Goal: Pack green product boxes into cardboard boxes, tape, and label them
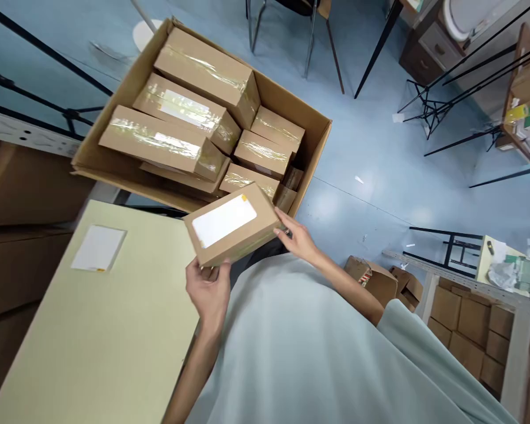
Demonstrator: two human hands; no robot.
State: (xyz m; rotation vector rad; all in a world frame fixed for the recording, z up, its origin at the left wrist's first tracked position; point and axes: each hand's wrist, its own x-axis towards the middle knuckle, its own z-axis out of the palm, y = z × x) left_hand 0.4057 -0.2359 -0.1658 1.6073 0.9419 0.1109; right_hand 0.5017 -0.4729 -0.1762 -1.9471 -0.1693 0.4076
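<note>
Between my two hands I hold a small brown cardboard box (265, 215), tilted, with a white label (225, 219) on its upper face. My left hand (209, 288) grips its near left corner, thumb against the side and fingers partly hidden underneath. At the opposite end, my right hand (298, 238) pinches the right edge. Just beyond is a large open carton (315, 153) filled with several taped boxes of differing sizes, some bearing white labels. The held box overlaps the carton's near rim from this viewpoint.
A pale yellow table (136, 330) lies on my left, with a stack of white labels (98, 247) on it. Open cartons (380, 282) sit on the floor to the right, near a shelf of boxes (472, 324). A chair (309, 12) stands on the blue floor ahead.
</note>
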